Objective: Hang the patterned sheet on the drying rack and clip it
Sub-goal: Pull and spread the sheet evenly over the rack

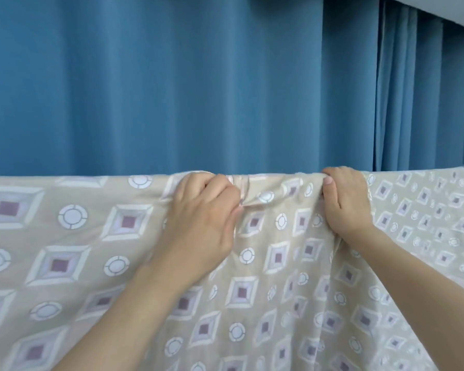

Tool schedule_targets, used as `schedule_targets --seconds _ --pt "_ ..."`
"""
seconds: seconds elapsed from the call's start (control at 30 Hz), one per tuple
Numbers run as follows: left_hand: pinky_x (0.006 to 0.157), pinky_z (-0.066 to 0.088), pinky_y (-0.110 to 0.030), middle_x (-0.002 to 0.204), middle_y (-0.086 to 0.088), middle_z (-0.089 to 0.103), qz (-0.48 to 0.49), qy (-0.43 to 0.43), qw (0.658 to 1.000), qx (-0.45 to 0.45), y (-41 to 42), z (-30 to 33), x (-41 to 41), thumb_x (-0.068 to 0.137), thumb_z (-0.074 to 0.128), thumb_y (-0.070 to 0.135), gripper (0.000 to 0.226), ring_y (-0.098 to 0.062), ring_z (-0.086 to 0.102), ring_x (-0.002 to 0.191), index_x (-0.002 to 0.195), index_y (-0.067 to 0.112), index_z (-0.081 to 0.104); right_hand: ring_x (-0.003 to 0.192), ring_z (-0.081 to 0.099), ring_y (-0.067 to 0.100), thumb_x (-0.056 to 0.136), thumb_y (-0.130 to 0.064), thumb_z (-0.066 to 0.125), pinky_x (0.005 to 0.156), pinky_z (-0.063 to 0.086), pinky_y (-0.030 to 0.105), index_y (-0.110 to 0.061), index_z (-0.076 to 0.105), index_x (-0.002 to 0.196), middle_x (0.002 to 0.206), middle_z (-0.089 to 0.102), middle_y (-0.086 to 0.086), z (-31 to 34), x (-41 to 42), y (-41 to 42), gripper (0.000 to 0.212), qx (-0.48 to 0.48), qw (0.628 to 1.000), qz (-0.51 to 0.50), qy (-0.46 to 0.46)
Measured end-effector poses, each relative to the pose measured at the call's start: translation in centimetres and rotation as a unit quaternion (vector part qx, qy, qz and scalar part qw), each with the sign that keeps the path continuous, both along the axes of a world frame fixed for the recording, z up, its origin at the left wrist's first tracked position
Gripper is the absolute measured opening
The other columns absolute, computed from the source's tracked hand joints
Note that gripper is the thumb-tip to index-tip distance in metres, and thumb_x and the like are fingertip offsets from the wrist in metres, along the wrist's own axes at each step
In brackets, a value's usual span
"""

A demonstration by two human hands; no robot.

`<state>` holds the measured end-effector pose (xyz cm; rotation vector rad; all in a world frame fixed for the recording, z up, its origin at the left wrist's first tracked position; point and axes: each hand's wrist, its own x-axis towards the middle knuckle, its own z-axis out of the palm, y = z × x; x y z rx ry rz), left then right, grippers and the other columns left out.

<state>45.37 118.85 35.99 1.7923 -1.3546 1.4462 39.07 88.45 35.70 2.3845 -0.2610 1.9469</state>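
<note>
The patterned sheet (73,253), beige with white circles and purple-centred squares, hangs across the whole lower half of the head view, folded over a straight top edge. The rack under that edge is hidden by the cloth. My left hand (201,223) grips a bunched fold of the sheet just below the top edge, near the middle. My right hand (346,202) grips the sheet at the top edge, fingers curled over it and thumb on the near side. Cloth between the hands is wrinkled. No clip is visible.
A blue curtain (172,84) hangs close behind the sheet and fills the upper half of the view. A strip of pale wall or ceiling (450,9) shows at the top right corner.
</note>
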Motion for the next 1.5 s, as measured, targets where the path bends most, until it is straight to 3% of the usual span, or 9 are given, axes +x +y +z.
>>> schedule_targets --seconds 0.13,0.37,0.57,0.67,0.77,0.93,1.17,1.33,1.5 --pt "0.085 0.031 -0.033 0.083 0.005 0.049 0.076 0.009 0.985 0.154 0.7 -1.0 -1.8 0.08 0.062 0.015 0.016 -0.023 0.045 0.083 0.079 0.022 0.048 0.107 0.049 0.029 0.098 -0.029 0.032 0.1 0.034 0.046 -0.008 0.056 0.121 0.115 0.056 0.008 -1.2 -0.4 0.1 0.039 -0.026 1.0 0.007 0.01" --pt "0.054 0.038 -0.027 0.075 0.0 0.056 0.259 0.143 0.833 0.467 -1.9 3.4 -6.4 0.083 0.046 0.012 0.01 -0.02 0.053 0.064 0.074 0.016 0.051 0.134 0.035 0.025 0.097 -0.027 0.036 0.117 0.018 0.041 -0.012 0.044 0.14 0.145 0.041 0.01 -1.1 -0.5 -0.5 0.046 0.026 0.997 0.06 -0.027" --pt "0.077 0.037 -0.033 0.109 0.001 0.052 0.084 0.012 0.975 0.207 -9.1 8.2 -6.1 0.094 0.046 0.036 0.022 -0.023 0.048 0.103 0.107 0.02 0.052 0.102 0.059 0.026 0.1 -0.033 0.025 0.092 0.041 0.048 -0.017 0.065 0.107 0.106 0.067 -0.001 1.1 -1.7 -2.8 0.043 0.012 0.999 0.023 0.026" --pt "0.087 0.039 -0.037 0.125 -0.002 0.046 0.114 0.044 0.97 0.211 -13.1 7.7 -4.6 0.091 0.052 0.051 0.049 -0.025 0.042 0.117 0.126 0.017 0.049 0.114 0.052 0.024 0.097 -0.024 0.04 0.101 0.038 0.042 -0.01 0.059 0.123 0.122 0.059 0.004 -0.3 -2.4 -4.1 0.035 -0.009 0.999 0.024 0.023" --pt "0.077 0.037 -0.033 0.115 -0.002 0.049 0.103 0.015 0.983 0.148 -16.0 5.4 -2.4 0.091 0.058 0.03 0.026 -0.024 0.046 0.106 0.112 0.016 0.055 0.117 0.046 0.022 0.095 -0.021 0.051 0.104 0.033 0.029 -0.009 0.053 0.127 0.126 0.052 0.004 -1.3 -3.4 -5.4 0.034 0.066 0.997 0.043 0.015" --pt "0.064 0.036 -0.032 0.077 -0.003 0.051 0.042 -0.052 0.997 0.049 -17.6 4.0 0.2 0.068 0.067 -0.005 0.021 -0.026 0.047 0.073 0.073 0.014 0.059 0.074 0.054 0.018 0.096 -0.037 0.053 0.063 0.042 0.032 -0.017 0.055 0.089 0.079 0.058 -0.002 -1.5 -5.1 -7.0 0.021 0.224 0.969 0.017 0.106" --pt "0.08 0.036 -0.036 0.082 0.0 0.055 0.01 -0.052 0.99 0.13 -17.9 -0.4 -1.0 0.069 0.051 0.009 0.013 -0.027 0.05 0.085 0.078 0.017 0.053 0.061 0.043 0.022 0.096 -0.021 0.048 0.057 0.036 0.035 -0.018 0.033 0.067 0.063 0.047 0.002 -4.3 -6.4 -8.3 0.033 0.247 0.936 -0.013 0.252" --pt "0.084 0.038 -0.035 0.111 -0.007 0.059 0.164 0.04 0.898 0.406 -17.8 -1.9 -3.6 0.09 0.046 0.02 0.022 -0.029 0.053 0.107 0.107 0.013 0.058 0.059 0.042 0.015 0.093 -0.015 0.047 0.053 0.034 0.025 -0.019 0.038 0.066 0.066 0.046 -0.002 -8.0 -8.7 -11.2 0.029 0.298 0.858 -0.052 0.415" --pt "0.065 0.044 -0.032 0.082 -0.001 0.054 0.194 0.129 0.807 0.542 -21.0 0.2 -7.4 0.091 0.043 0.009 0.015 -0.023 0.053 0.076 0.08 0.017 0.05 0.067 0.047 0.011 0.092 -0.016 0.052 0.059 0.037 0.022 -0.029 0.051 0.069 0.077 0.05 -0.01 -7.1 -10.3 -13.3 0.026 0.313 0.799 -0.04 0.511"
